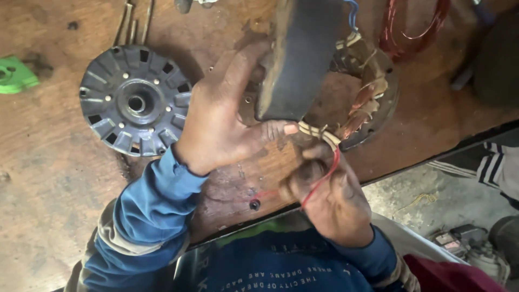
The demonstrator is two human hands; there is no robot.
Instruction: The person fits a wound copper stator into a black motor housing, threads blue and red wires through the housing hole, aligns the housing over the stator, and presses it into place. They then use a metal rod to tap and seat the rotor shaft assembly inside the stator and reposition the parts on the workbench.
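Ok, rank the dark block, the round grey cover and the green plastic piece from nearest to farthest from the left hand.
1. Dark block: gripped by the left hand.
2. Round grey cover: on the table just beside the wrist.
3. Green plastic piece: far off at the picture's left edge.

**Dark block and wired stator in hand**

A dark grey rectangular block (300, 57) stands tilted on end over the wooden bench, its long flat face toward the camera, its lower end touching the thumb of the left hand (221, 121). Behind and beside it lies a round motor stator (373, 94) with copper windings and pale insulating sleeves along its rim. A thin red wire (323, 178) runs from the stator's near edge down across the right hand (330, 200), pinched with cream-sleeved leads (316, 131).
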